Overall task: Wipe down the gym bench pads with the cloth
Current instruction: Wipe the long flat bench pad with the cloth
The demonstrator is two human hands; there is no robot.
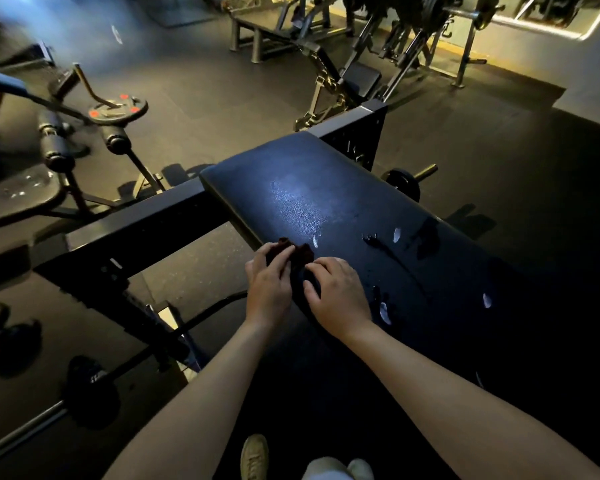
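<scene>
Near the frame's centre, at the left edge of the desk pad (326, 188), lies a dark reddish-brown cloth (300, 254), crumpled and hard to tell from the dark vinyl. The left grip (269, 285) curls its fingers over the cloth's upper bunch. The right grip (336, 292) pinches its lower part, and both hands cover much of it. Wet streaks and pale marks dot the pad further right. A black frame beam (136, 223) crosses left of centre, a weight plate (118, 107) with red spots sits upper left, and a tan shoe (254, 457) shows at the bottom. The cloth runs roughly from upper left to lower right between the hands, and the pad stretches the same way.
</scene>
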